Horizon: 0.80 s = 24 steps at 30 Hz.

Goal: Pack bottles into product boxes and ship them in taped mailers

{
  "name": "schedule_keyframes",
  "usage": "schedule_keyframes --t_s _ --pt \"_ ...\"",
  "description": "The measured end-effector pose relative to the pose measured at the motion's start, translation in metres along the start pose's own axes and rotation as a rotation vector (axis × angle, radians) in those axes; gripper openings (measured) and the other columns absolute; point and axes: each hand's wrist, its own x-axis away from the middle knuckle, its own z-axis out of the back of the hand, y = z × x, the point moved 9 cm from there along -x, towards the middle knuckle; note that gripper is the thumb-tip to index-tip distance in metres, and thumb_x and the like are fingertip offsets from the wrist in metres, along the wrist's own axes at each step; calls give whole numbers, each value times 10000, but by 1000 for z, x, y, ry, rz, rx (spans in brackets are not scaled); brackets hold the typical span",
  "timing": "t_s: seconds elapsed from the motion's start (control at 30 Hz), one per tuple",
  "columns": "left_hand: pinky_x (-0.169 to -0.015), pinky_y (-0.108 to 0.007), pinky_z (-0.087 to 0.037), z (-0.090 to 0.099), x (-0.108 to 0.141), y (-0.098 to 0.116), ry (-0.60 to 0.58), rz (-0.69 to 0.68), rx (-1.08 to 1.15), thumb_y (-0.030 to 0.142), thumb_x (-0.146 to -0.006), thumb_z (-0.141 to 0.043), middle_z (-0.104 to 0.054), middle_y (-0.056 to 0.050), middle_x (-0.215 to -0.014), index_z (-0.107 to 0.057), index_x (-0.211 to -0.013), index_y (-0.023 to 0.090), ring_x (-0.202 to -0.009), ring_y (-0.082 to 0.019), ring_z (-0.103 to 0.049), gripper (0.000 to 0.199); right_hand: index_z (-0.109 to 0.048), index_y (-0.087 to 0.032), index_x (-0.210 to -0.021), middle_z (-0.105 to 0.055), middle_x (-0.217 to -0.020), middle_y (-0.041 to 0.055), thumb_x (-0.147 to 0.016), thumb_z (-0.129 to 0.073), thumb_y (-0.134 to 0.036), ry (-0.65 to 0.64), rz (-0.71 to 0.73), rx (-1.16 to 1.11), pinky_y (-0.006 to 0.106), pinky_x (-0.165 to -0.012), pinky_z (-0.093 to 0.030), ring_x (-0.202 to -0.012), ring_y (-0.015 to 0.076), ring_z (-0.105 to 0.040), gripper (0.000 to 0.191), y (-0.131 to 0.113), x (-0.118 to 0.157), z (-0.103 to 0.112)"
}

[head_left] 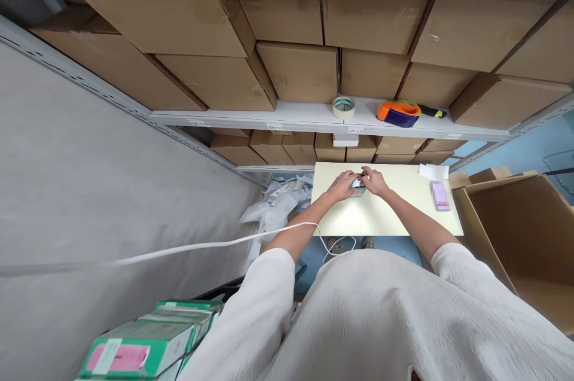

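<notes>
A small green box [357, 192] stands on the pale yellow tabletop [359, 219] between my two hands. My left hand [342, 185] is closed round its left side. From the right, my right hand [375, 180] curls its fingers over the box's upper part, closed on it. A white patch and something dark show at the top of the box, but the fingers cover most of that area. Farther right on the table lie a purple packet [440, 196] and a white paper [433, 171].
Cardboard boxes [296, 73] fill the shelves ahead. A tape roll [343, 107] and an orange-and-blue tape dispenser [398, 113] sit on the shelf edge. An open carton [488, 237] stands right, plastic bags [287, 201] left, green boxes [134, 345] lower left. A white cable [201, 244] crosses my left arm.
</notes>
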Motion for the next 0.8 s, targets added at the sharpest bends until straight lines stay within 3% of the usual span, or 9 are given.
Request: schedule_keyframes --t_s 0.1,0.3,0.43,0.63,0.8 --pt "-1215 -515 -455 -1 -1 -1 -9 4 1 225 -838 -749 -539 -125 -1484 -597 -1494 295 -1379 -368 -560 677 -519 -206 -1526 -778 -1272 75 -1026 -357 -217 11 -30 -83 447 -1088 -489 -1201 286 -672 525 10 1 3" --pt "-1192 -522 -469 6 0 6 23 -2 76 214 -802 -789 -577 -144 -1464 -530 -1510 261 -1400 -364 -552 755 -674 -172 -1336 -655 -1423 160 -995 -440 -208 116 -9 -62 423 -1109 -498 -1291 283 -614 415 15 6 12" --pt "-1092 -470 -523 11 4 1 59 79 108 256 -770 -834 -623 -134 -1401 -582 -1320 220 -1316 -361 -604 606 -745 -183 -1210 -676 -1282 137 -994 -468 -201 85 -3 -75 373 -1046 -524 -1132 247 -654 352 11 7 12" --pt "-1060 -483 -530 17 8 -5 77 97 76 375 -762 -876 -644 -118 -1296 -592 -1064 244 -1242 -370 -629 435 -747 -186 -1224 -703 -1200 110 -1010 -440 -165 5 61 -39 341 -1001 -519 -1027 221 -667 375 -4 8 11" --pt "-1098 -518 -512 15 11 -11 67 103 51 392 -827 -833 -669 -130 -1283 -580 -1135 248 -1264 -380 -644 423 -705 -189 -1324 -666 -1328 126 -1039 -510 -260 -38 94 46 350 -976 -528 -1081 244 -676 352 -19 9 8"
